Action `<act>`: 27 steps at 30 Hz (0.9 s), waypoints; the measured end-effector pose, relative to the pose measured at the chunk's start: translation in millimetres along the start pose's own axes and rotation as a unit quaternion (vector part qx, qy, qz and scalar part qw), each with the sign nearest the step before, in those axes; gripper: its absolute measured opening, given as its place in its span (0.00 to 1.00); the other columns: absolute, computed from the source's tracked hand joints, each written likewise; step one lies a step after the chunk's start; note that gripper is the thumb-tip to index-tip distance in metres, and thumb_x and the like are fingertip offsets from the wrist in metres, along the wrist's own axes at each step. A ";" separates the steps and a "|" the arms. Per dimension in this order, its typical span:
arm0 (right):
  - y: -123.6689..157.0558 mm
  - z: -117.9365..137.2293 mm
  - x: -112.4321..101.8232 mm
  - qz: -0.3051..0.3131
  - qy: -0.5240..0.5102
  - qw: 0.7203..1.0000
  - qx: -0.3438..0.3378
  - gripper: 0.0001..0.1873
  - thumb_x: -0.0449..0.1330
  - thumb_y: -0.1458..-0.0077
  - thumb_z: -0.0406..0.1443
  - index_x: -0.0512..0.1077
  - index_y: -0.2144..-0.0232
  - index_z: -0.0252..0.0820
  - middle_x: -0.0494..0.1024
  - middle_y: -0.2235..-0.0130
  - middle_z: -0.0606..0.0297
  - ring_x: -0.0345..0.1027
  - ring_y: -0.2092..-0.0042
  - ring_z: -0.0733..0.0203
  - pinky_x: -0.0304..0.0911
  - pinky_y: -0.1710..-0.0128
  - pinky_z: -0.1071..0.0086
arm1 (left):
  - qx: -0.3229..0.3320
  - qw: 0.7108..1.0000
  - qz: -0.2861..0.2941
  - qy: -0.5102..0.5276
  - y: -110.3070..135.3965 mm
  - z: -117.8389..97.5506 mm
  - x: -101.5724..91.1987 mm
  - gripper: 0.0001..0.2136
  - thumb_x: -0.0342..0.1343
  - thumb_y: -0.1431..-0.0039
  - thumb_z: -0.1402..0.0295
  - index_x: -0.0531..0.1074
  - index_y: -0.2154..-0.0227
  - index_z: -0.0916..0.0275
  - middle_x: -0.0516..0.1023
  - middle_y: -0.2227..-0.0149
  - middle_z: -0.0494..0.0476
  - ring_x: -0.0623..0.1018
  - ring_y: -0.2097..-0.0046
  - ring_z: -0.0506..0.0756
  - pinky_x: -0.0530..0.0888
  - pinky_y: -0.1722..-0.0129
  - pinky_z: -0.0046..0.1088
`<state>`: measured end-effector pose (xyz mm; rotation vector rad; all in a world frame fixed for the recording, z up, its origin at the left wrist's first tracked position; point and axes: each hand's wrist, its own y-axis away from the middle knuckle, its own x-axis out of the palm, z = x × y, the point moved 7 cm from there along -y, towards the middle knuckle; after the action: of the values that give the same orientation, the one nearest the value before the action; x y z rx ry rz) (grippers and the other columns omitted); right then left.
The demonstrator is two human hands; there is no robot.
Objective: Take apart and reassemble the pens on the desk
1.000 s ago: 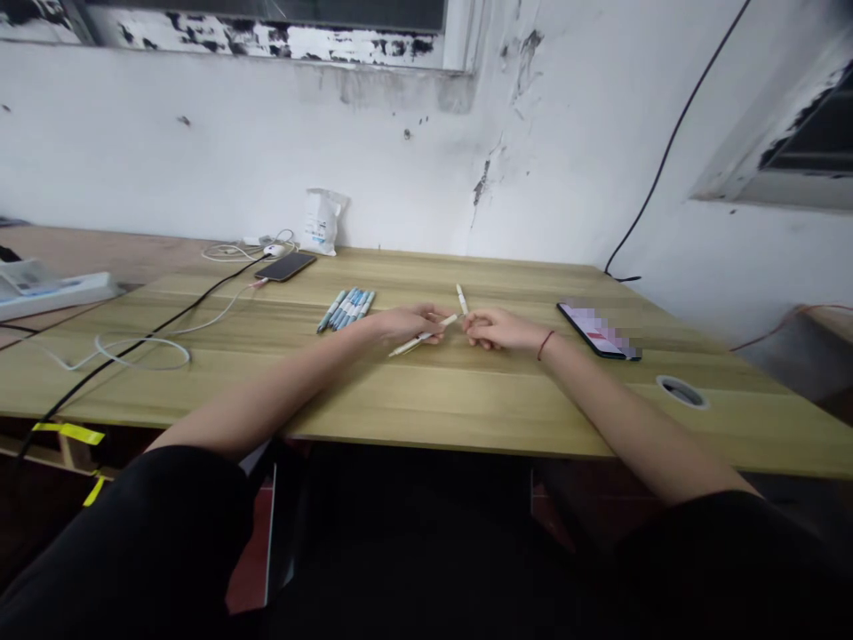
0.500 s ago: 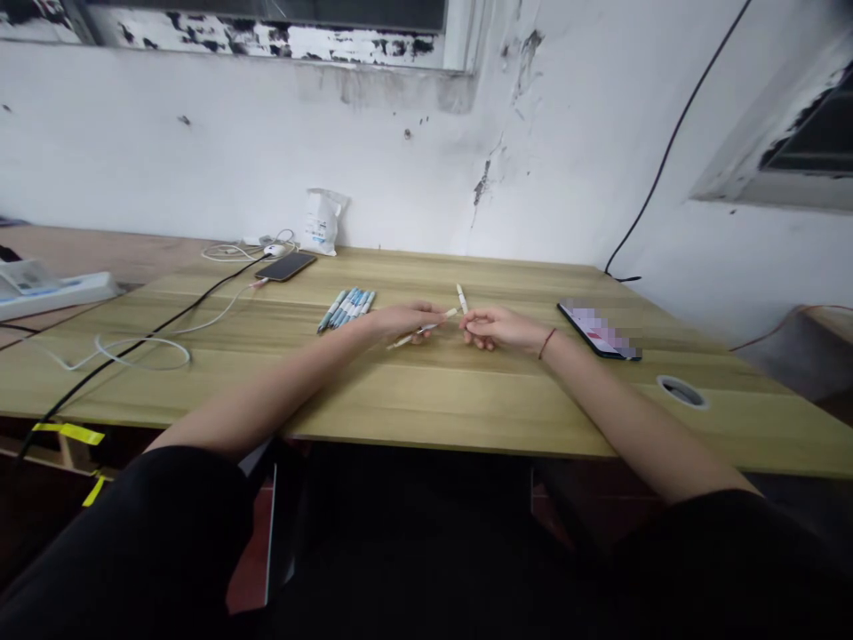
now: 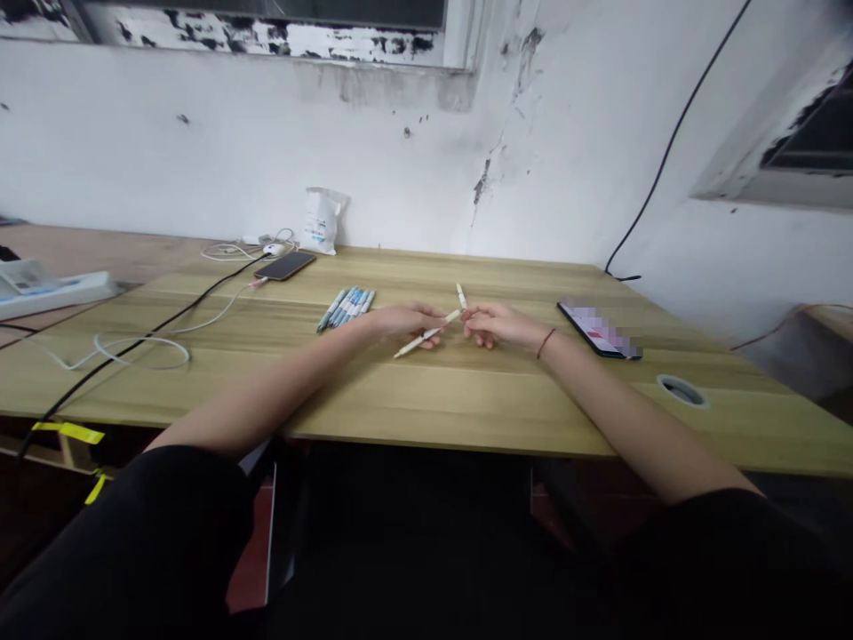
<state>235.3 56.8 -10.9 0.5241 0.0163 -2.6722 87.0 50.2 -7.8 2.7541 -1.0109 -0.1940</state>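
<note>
My left hand is closed around a slim pale cream marker, which slants from lower left to upper right with both ends showing. Close to its upper end is my right hand, with the fingers curled in. A second pale marker points away from the right fingertips, and the fingers hide its near end. Both hands are low over the wooden table, with a small gap between them. Left of the left hand lies a row of several blue and grey-green markers.
A phone on a white cable lies at the back left, beside a white plastic packet. Another phone is on the right, near a round cable hole. A black cable crosses the left side.
The marker in my left hand has shifted slightly right and now shows more of its length. My right fingertips have moved a little away from me. The marker row has stayed put.
</note>
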 end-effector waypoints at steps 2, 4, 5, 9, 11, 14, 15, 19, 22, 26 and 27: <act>0.3 2.5 -5.4 -0.041 -0.013 0.999 0.002 0.07 0.58 0.48 0.35 0.66 0.65 0.39 0.75 0.67 0.62 0.65 0.75 0.69 0.58 0.80 0.75 | -0.002 1.000 -0.002 -0.008 0.0 0.8 -1.5 0.08 0.60 0.48 0.69 0.73 0.64 0.66 0.75 0.68 0.56 0.75 0.71 0.47 0.73 0.69 0.23; 0.5 4.8 -10.4 -0.072 -0.018 0.997 0.000 0.06 0.58 0.47 0.36 0.66 0.69 0.39 0.73 0.69 0.63 0.63 0.76 0.70 0.57 0.81 0.76 | -0.009 1.000 -0.008 -0.024 0.4 1.5 -3.1 0.09 0.58 0.47 0.70 0.73 0.62 0.66 0.76 0.66 0.56 0.74 0.73 0.46 0.72 0.73 0.21; 0.6 6.0 -12.4 -0.082 -0.017 0.996 -0.004 0.07 0.58 0.47 0.37 0.65 0.70 0.39 0.72 0.71 0.64 0.61 0.77 0.71 0.56 0.81 0.76 | -0.008 0.999 -0.010 -0.034 0.7 1.1 -3.5 0.09 0.57 0.47 0.71 0.73 0.62 0.66 0.76 0.65 0.56 0.73 0.74 0.45 0.71 0.75 0.20; 0.7 9.9 -15.0 -0.085 -0.024 0.995 -0.037 0.10 0.61 0.51 0.38 0.67 0.69 0.39 0.68 0.75 0.68 0.57 0.78 0.72 0.54 0.81 0.77 | 0.013 0.997 -0.007 -0.071 2.5 -4.2 -2.1 0.07 0.56 0.47 0.72 0.73 0.64 0.66 0.77 0.63 0.56 0.68 0.77 0.43 0.66 0.80 0.17; 0.3 9.9 -14.2 -0.075 -0.033 0.996 -0.045 0.12 0.63 0.53 0.38 0.67 0.66 0.39 0.69 0.73 0.68 0.59 0.77 0.71 0.55 0.80 0.76 | 0.024 0.997 -0.001 -0.075 3.6 -6.7 -0.5 0.07 0.55 0.47 0.72 0.72 0.65 0.66 0.77 0.63 0.56 0.67 0.78 0.42 0.64 0.81 0.17; -0.8 9.6 -12.7 -0.060 -0.037 0.996 -0.052 0.14 0.64 0.55 0.37 0.67 0.65 0.39 0.71 0.70 0.65 0.61 0.75 0.71 0.57 0.79 0.76 | 0.030 0.997 -0.004 -0.069 4.3 -8.0 -0.4 0.07 0.55 0.47 0.71 0.72 0.65 0.66 0.77 0.64 0.56 0.66 0.79 0.43 0.63 0.82 0.18; -1.3 9.6 -12.0 -0.054 -0.035 0.996 -0.055 0.14 0.63 0.55 0.37 0.67 0.65 0.39 0.72 0.69 0.65 0.61 0.75 0.71 0.57 0.78 0.75 | 0.031 0.997 -0.008 -0.068 4.0 -7.7 -1.1 0.06 0.55 0.48 0.71 0.72 0.66 0.66 0.77 0.64 0.56 0.66 0.79 0.43 0.63 0.82 0.19; -2.7 8.8 -9.3 -0.033 -0.021 0.998 -0.057 0.14 0.63 0.55 0.37 0.68 0.65 0.39 0.72 0.68 0.65 0.63 0.74 0.71 0.59 0.77 0.75 | 0.037 0.997 -0.008 -0.071 -0.2 -4.2 -3.8 0.07 0.56 0.47 0.67 0.72 0.66 0.65 0.78 0.63 0.55 0.66 0.79 0.43 0.62 0.81 0.19; -1.2 11.1 -7.1 -0.027 -0.004 0.997 -0.068 0.14 0.63 0.54 0.39 0.68 0.64 0.39 0.72 0.66 0.64 0.64 0.73 0.70 0.60 0.76 0.74 | 0.047 0.996 -0.004 -0.073 -2.7 -3.0 -4.6 0.09 0.56 0.47 0.66 0.71 0.65 0.65 0.78 0.64 0.56 0.66 0.78 0.43 0.61 0.81 0.19; 2.6 17.0 -5.6 -0.038 0.026 0.995 -0.091 0.16 0.63 0.53 0.41 0.67 0.63 0.39 0.73 0.65 0.63 0.64 0.73 0.70 0.62 0.74 0.73 | 0.047 0.995 -0.017 -0.085 -1.1 -4.1 -4.4 0.08 0.55 0.46 0.66 0.69 0.66 0.64 0.77 0.65 0.55 0.65 0.79 0.43 0.59 0.81 0.20; 3.3 18.1 -5.5 -0.043 0.034 0.994 -0.096 0.17 0.63 0.53 0.42 0.67 0.63 0.39 0.73 0.66 0.63 0.64 0.73 0.69 0.62 0.74 0.73 | 0.048 0.995 -0.019 -0.088 -0.3 -4.5 -4.0 0.08 0.55 0.46 0.66 0.68 0.66 0.64 0.76 0.65 0.55 0.65 0.79 0.43 0.59 0.81 0.20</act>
<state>234.7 54.4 8.2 0.5624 0.3198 -2.6961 85.0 53.6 -3.3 2.8861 -1.0344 -0.4109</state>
